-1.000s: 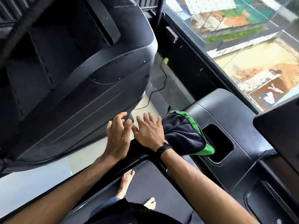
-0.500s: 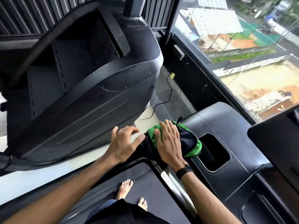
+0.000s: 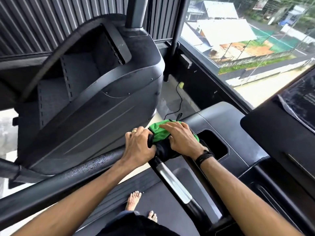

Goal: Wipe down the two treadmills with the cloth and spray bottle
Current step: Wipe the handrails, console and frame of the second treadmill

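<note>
A green and black cloth (image 3: 159, 132) lies bunched on the left front corner of the black treadmill console (image 3: 221, 120). My right hand (image 3: 182, 138) presses flat on its green top, fingers spread. From the left side, my left hand (image 3: 138, 143) curls its fingers and thumb round the cloth's dark edge, where the wet black handrail (image 3: 95, 164) meets the console. No spray bottle is in view.
A cup-holder recess (image 3: 214, 143) opens just right of my right hand. A silver grip bar (image 3: 173, 181) runs toward me over the belt (image 3: 170, 213), where bare feet (image 3: 133, 200) stand. A large black machine (image 3: 102, 108) stands left, a window (image 3: 238, 40) ahead, and a thin cable (image 3: 179, 99) lies on the floor.
My right hand has slid with the cloth a little further onto the console corner. My left hand has closed in from the handrail and taken the cloth's dark edge.
</note>
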